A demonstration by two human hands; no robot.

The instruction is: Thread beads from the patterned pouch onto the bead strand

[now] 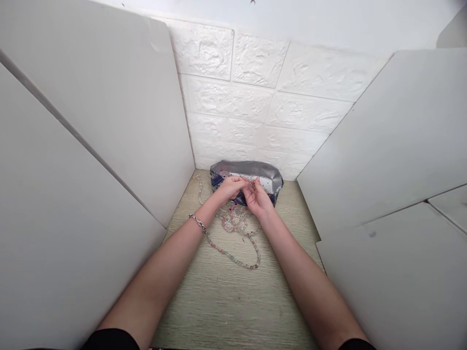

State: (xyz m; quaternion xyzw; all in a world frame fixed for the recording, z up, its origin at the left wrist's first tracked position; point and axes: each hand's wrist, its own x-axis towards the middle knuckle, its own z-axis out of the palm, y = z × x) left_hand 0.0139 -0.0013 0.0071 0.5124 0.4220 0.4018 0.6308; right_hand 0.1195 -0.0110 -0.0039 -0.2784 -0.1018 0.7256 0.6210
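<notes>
My left hand (pixel 230 188) and my right hand (pixel 257 197) meet above a silver and navy fabric pouch (pixel 246 171), their fingertips pinched close together. A thin strand of small pink and clear beads (pixel 233 253) runs up between them, and its long loops lie on the table under my wrists. The fine part held in my fingers is too small to see clearly. A silver chain bracelet (pixel 198 223) circles my left wrist. My hands hide the front of the pouch.
The pale wood-grain tabletop (pixel 233 306) is a narrow bay, walled by white panels (pixel 87 160) on the left and white panels (pixel 383 146) on the right. A white brick-textured wall (pixel 255 102) stands directly behind the pouch.
</notes>
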